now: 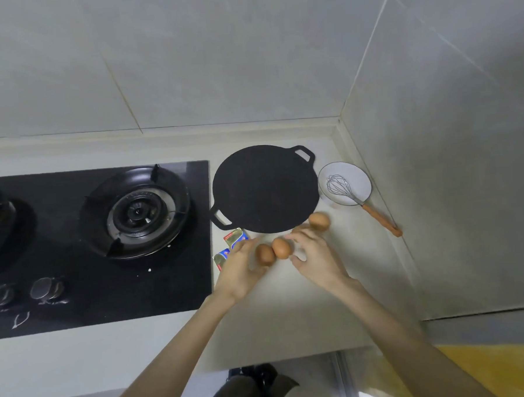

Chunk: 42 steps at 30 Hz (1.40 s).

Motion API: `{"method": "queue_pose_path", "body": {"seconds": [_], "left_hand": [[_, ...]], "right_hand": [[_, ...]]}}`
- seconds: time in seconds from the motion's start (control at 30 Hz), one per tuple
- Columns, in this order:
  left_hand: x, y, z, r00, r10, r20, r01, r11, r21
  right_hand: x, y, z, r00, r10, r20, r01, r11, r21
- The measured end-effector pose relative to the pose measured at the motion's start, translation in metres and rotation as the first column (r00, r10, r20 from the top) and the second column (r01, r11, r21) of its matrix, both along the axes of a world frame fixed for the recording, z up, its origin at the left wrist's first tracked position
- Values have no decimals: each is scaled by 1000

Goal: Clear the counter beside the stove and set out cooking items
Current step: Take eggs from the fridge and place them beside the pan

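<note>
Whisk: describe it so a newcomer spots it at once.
Right of the stove lies a round black griddle, a white bowl beyond it. The whisk rests in that bowl: the only wire tool, its orange handle reaching past the rim.

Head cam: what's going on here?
A person works at the counter right of the stove. The left hand and right hand flank two eggs; whether either grips one is unclear. A third egg lies by the right fingertips, at the edge of the black pan. A whisk sits in a white bowl near the corner. Two foil packets lie beside the stove.
</note>
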<state>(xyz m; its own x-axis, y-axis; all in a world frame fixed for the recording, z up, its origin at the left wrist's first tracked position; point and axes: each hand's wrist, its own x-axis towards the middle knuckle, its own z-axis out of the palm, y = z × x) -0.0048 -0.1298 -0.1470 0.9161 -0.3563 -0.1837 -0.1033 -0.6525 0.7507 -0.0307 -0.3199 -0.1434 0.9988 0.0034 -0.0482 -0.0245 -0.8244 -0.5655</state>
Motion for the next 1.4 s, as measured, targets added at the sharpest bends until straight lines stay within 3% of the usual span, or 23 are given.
{"method": "queue_pose_path", "body": {"seconds": [0.17, 0.43, 0.7, 1.2, 1.4], "left_hand": [[8, -4, -12, 997, -27, -70, 30, 999, 42], [15, -10, -26, 996, 9, -86, -11, 999, -32], [-3, -23, -30, 991, -4, -136, 4, 1000, -2], [-32, -164, -20, 986, -104, -131, 98, 994, -49], [-31, -186, -23, 987, -81, -139, 76, 996, -42]], "right_hand": [[12, 18, -16, 995, 31, -96, -34, 999, -34], [21, 21, -38, 988, 61, -142, -88, 978, -190], [-15, -8, -40, 994, 39, -100, -43, 998, -37], [-54, -134, -22, 965, -224, -135, 212, 972, -100], [-53, -150, -27, 965, -228, -131, 224, 974, -40]]}}
